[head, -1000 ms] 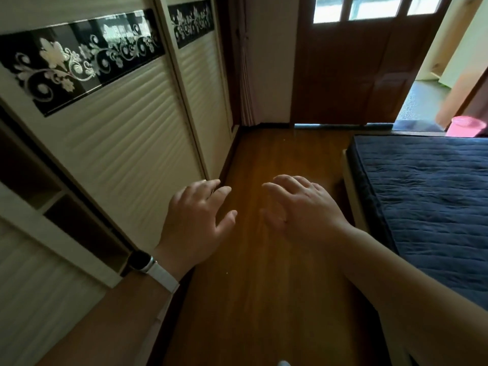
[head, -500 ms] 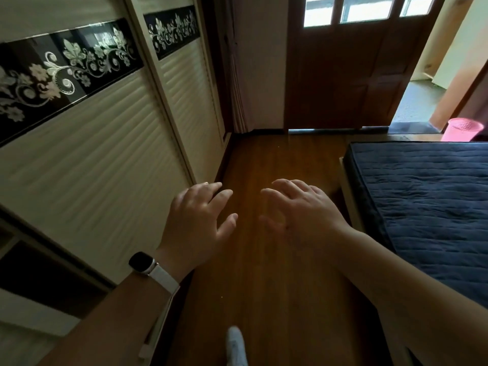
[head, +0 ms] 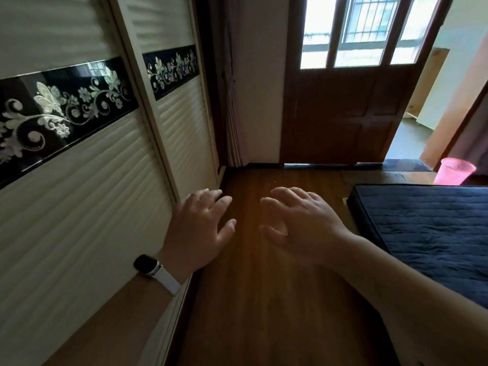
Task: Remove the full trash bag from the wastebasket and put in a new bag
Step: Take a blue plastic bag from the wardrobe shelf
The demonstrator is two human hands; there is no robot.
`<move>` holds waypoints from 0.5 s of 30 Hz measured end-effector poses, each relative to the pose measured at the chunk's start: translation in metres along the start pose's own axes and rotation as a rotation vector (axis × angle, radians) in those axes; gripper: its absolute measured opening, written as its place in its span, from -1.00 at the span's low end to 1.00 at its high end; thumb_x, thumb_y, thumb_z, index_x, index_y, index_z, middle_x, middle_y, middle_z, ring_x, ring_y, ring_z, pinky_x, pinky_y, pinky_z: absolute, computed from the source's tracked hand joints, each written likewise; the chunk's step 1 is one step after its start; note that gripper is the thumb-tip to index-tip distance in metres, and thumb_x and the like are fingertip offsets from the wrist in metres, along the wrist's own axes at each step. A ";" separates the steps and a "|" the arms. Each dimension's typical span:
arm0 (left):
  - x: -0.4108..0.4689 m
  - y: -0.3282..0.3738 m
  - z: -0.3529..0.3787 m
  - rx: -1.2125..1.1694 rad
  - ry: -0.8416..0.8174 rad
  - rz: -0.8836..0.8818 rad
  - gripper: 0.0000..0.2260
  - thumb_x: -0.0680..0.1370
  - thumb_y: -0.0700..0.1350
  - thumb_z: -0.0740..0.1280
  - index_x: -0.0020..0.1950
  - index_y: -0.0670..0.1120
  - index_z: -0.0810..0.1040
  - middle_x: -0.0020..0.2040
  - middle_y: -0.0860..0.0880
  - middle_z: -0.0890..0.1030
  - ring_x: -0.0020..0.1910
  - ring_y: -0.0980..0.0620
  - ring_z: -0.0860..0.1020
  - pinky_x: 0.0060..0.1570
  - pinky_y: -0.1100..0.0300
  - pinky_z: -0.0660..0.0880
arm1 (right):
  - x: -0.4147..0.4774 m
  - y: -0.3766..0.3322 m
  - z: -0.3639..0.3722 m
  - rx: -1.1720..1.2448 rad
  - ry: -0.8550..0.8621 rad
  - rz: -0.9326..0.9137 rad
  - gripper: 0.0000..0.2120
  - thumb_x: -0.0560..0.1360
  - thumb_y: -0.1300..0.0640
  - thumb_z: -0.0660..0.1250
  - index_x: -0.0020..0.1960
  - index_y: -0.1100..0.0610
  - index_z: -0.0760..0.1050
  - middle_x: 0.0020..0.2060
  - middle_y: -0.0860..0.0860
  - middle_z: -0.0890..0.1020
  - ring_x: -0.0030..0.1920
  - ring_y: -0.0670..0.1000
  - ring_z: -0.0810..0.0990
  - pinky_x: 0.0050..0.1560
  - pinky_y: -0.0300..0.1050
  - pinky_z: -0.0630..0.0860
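Head view. Both hands are raised in front of the person, palms down, above a wooden floor [head: 264, 299]. The left hand [head: 196, 228] has its fingers loosely spread and slightly curled, grasping nothing. A watch [head: 146, 264] with a dark face and a white strap sits on the left wrist. The right hand [head: 303, 223] is likewise empty, with the fingers fanned apart and bent at the knuckles and the thumb tucked below. The two hands are near each other but apart, with bare floor showing between them.

To the left stands a cream wardrobe [head: 79, 207] with ribbed sliding doors, each crossed by a black band bearing a pale floral pattern. The left forearm lies close along its lower front; contact cannot be confirmed.

To the right, a bed with a dark blue quilted mattress [head: 427, 228] runs along the floor strip. The right forearm passes over its near corner.

Ahead, a dark brown wooden door [head: 338, 114] with glazed upper panes stands at the end of the floor strip. To its right is an open doorway onto a lighter area.

The wastebasket [head: 454, 171], pink and of mesh pattern, stands upright on the floor beyond the far end of the bed, beside the doorway. It is well apart from both hands. Its contents cannot be made out from this angle.
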State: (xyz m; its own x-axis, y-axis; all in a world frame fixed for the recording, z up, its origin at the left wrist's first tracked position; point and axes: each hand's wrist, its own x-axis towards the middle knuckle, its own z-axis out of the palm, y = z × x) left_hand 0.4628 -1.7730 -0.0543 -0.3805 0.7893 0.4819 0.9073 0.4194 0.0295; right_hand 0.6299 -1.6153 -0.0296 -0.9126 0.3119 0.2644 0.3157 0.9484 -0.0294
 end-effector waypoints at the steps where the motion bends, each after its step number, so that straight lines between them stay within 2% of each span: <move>1: 0.011 -0.010 0.006 0.000 -0.001 0.012 -0.56 0.50 0.17 0.17 0.26 -0.02 0.55 0.24 -0.07 0.58 0.26 -0.12 0.50 0.19 -0.13 0.42 | 0.015 0.001 0.002 -0.007 0.005 0.005 -0.49 0.50 -0.35 0.04 0.35 -0.13 0.33 0.34 -0.06 0.44 0.34 0.03 0.42 0.22 0.00 0.41; 8: 0.076 -0.057 0.041 0.019 -0.028 0.027 -0.55 0.50 0.16 0.17 0.26 -0.03 0.55 0.25 -0.08 0.58 0.25 -0.12 0.51 0.18 -0.14 0.44 | 0.093 0.021 0.030 0.011 -0.009 0.031 -0.50 0.51 -0.33 0.05 0.32 -0.11 0.38 0.30 -0.05 0.48 0.30 0.04 0.47 0.19 -0.01 0.45; 12: 0.116 -0.075 0.066 0.044 -0.045 0.043 -0.57 0.51 0.14 0.20 0.28 -0.04 0.53 0.24 -0.08 0.57 0.23 -0.13 0.51 0.16 -0.12 0.45 | 0.140 0.050 0.047 0.028 -0.048 0.000 -0.42 0.48 -0.35 -0.04 0.39 -0.12 0.28 0.38 -0.04 0.39 0.38 0.05 0.36 0.28 0.01 0.35; 15: 0.145 -0.083 0.092 0.089 -0.073 0.023 -0.58 0.51 0.13 0.23 0.29 -0.03 0.52 0.25 -0.06 0.56 0.24 -0.11 0.50 0.16 -0.10 0.44 | 0.175 0.077 0.067 0.060 -0.040 -0.014 -0.41 0.47 -0.37 -0.07 0.40 -0.13 0.27 0.38 -0.06 0.39 0.39 0.03 0.34 0.29 0.00 0.34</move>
State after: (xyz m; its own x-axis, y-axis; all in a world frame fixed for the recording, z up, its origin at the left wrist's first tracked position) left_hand 0.3154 -1.6521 -0.0676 -0.3748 0.8285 0.4161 0.8978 0.4363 -0.0602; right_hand 0.4766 -1.4840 -0.0502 -0.9267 0.2995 0.2269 0.2877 0.9540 -0.0842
